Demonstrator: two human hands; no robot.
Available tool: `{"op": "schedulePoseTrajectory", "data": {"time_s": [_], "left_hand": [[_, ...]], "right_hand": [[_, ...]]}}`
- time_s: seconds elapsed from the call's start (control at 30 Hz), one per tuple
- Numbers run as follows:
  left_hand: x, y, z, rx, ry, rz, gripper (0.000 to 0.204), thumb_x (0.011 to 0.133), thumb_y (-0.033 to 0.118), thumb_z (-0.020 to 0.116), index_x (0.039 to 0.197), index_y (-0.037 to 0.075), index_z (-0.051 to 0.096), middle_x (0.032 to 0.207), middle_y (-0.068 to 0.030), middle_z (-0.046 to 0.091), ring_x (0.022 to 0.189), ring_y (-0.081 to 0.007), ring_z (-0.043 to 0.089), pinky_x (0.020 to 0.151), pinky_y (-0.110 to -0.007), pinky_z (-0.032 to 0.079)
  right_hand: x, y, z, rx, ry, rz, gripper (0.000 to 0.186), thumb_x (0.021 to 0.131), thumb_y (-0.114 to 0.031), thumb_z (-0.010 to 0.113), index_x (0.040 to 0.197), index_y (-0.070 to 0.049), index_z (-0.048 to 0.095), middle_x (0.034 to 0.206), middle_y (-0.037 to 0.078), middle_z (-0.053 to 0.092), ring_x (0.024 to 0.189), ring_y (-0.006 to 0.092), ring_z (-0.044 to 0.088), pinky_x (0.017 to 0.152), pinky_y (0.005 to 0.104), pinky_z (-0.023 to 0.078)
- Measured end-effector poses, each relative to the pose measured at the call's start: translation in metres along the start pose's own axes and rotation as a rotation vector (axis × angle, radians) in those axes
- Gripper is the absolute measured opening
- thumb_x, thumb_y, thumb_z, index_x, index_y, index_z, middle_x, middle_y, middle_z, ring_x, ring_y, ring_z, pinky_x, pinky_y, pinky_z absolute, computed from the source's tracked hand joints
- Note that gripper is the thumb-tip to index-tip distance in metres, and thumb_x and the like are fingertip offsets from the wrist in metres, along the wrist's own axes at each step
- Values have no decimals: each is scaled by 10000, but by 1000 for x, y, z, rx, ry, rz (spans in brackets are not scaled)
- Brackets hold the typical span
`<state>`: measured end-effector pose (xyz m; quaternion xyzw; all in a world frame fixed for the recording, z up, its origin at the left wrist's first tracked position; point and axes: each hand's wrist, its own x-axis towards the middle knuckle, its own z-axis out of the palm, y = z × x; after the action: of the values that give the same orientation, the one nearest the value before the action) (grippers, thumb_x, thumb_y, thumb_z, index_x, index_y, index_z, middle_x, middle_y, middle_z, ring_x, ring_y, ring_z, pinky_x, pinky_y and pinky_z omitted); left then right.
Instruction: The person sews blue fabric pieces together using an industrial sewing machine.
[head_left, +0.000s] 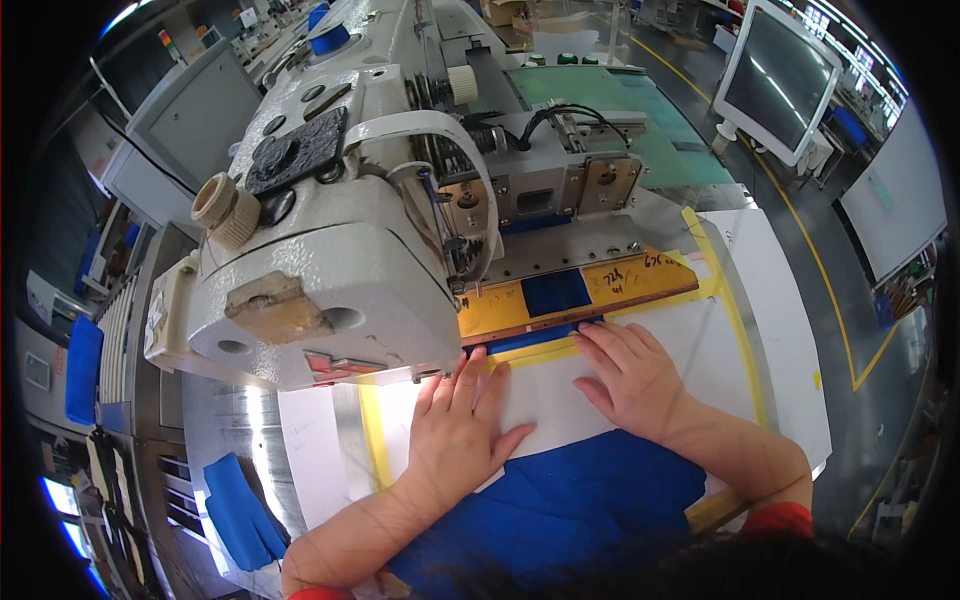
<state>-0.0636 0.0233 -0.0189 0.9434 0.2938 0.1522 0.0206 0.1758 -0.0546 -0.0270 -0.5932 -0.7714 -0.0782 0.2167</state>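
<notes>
A white industrial sewing machine (315, 280) fills the upper middle, with a yellow guide plate (640, 275) beside its needle area. My left hand (455, 430) lies open near the machine head, fingertips at a narrow strip of blue fabric (520, 335) along the plate's lower edge. My right hand (630, 380) is open too, its fingertips resting by the same strip's right part. Under both hands is a white board (530, 395) edged with yellow tape. A large blue cloth (570, 490) lies across the board nearest me, beneath my forearms.
A small blue fabric piece (245, 510) lies on the metal table (220, 420) at left. A green work surface (680, 140) sits behind the machine. A monitor (775, 85) stands at upper right, above a floor marked with yellow lines (830, 280). A blue tray (82, 370) is at far left.
</notes>
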Motion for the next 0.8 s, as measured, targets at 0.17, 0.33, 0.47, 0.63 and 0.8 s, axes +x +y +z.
{"op": "schedulePoseTrajectory", "data": {"time_s": [0.17,0.33,0.47,0.63,0.8], "left_hand": [[-1,1,1,-1,5,0,696,803,502,707,1321,63,553,1410,-168,477,1313,-343,448,1048,-465,346],[1,1,-1,-18,-15,-7,691,796,482,721,1322,68,550,1396,-161,482,1312,-338,448,1025,-468,368],[1,3,-2,-29,-22,-23,677,788,462,734,1311,71,555,1349,-147,503,1278,-334,472,996,-467,392],[2,2,-3,-3,-11,-9,669,799,475,714,1306,68,555,1326,-142,514,1237,-330,509,992,-449,396],[3,2,-5,11,-9,-4,665,813,491,690,1306,66,553,1315,-133,527,1200,-322,542,986,-435,405]], "right_hand": [[-3,-1,0,-11,4,8,480,790,-218,732,1182,21,593,1240,161,569,1131,314,564,977,426,438],[-3,-1,1,-8,3,5,479,795,-210,728,1183,30,583,1227,177,565,1113,324,572,972,424,453],[-3,-1,1,13,11,14,473,795,-202,727,1177,36,583,1217,180,567,1091,331,581,951,412,473],[-1,-2,-1,21,13,7,466,792,-202,730,1157,50,586,1201,189,570,1070,339,591,936,409,487],[-2,-1,2,4,23,-4,463,790,-204,732,1147,54,589,1197,191,571,1074,342,591,947,415,485]]}}
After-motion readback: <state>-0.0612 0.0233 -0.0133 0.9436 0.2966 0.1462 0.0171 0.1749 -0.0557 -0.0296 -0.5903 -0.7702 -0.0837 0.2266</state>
